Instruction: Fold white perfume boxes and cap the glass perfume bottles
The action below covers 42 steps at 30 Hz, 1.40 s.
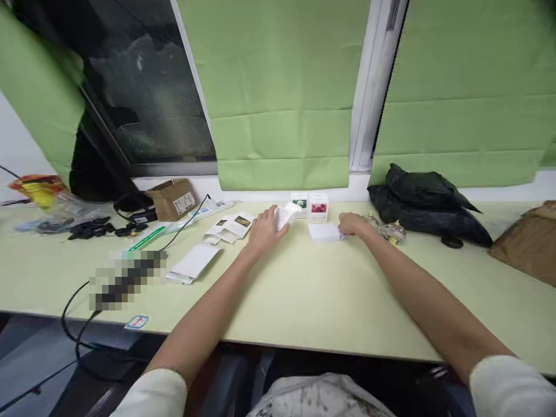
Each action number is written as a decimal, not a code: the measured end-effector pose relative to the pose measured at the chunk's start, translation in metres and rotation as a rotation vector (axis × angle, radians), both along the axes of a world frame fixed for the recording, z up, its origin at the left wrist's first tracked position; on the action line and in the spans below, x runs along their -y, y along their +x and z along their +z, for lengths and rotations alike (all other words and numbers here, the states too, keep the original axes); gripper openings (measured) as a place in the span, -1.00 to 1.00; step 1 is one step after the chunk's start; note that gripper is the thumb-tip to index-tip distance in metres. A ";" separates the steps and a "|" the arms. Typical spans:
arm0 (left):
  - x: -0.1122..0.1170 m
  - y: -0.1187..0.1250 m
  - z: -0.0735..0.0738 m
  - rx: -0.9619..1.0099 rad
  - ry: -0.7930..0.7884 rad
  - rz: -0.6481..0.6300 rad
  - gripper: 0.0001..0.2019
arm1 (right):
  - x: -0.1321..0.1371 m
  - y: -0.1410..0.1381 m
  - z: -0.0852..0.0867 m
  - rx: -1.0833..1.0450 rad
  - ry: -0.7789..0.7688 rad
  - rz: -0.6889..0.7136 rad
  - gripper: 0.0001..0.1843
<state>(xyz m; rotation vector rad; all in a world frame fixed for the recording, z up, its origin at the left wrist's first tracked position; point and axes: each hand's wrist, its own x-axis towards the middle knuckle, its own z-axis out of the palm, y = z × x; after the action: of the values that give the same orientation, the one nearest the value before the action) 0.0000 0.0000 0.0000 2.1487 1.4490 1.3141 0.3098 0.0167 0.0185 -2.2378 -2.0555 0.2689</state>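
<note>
Left hand [263,229], centre of frame: arm reaching forward from lower left, wrist raised, fingers closed round a small white printed paper carton [286,215], tilted

Right hand [353,224], right of centre: arm reaching in from lower right, fingers bunched at the right end of a flat white rectangular box [322,233] lying on the table; whether they grip it, cannot tell

Labels: small white box with pink-red picture panel [318,208] and small white box with dark green picture panel [299,200], side by side behind the flat box; brown cardboard box [171,198], left, with white printed label; blue-and-red-marked sticker [137,322] at the table edge, lower left; lettering too small to read

Surface and room: pale yellow-green tabletop [313,295] across the frame; light green fabric blinds [278,87] along the top; dark window pane [147,87], upper left
</note>
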 end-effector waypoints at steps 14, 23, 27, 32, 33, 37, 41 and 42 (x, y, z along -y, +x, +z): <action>0.019 0.040 0.003 1.015 -0.608 -0.561 -0.44 | 0.018 -0.052 0.020 -0.687 -0.076 0.410 -0.37; 0.015 0.041 -0.004 1.070 -0.482 -0.555 -0.49 | 0.019 -0.072 0.006 -1.471 -0.399 0.222 -0.61; 0.017 0.046 -0.011 1.070 -0.447 -0.498 -0.34 | 0.017 -0.082 0.002 -1.551 -0.208 0.065 -0.71; 0.017 0.051 -0.017 1.038 -0.332 -0.386 -0.28 | 0.017 -0.093 -0.006 -1.557 -0.069 -0.007 -0.71; 0.017 0.052 -0.017 1.033 -0.318 -0.380 -0.27 | 0.017 -0.095 -0.007 -1.555 -0.052 -0.013 -0.71; 0.019 0.051 -0.013 1.058 -0.327 -0.383 -0.27 | 0.018 -0.096 -0.008 -1.520 -0.008 -0.016 -0.76; 0.020 0.049 -0.008 1.097 -0.352 -0.460 -0.40 | 0.018 -0.091 -0.009 -1.432 0.046 0.019 -0.93; 0.020 0.048 -0.007 1.099 -0.354 -0.468 -0.43 | 0.017 -0.089 -0.010 -1.402 0.079 0.031 -0.92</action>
<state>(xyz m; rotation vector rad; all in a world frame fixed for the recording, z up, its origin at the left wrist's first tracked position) 0.0479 -0.0196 -0.0068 1.0660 0.5985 1.4893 0.2209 -0.0006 0.0087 -1.1911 -1.2079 1.2508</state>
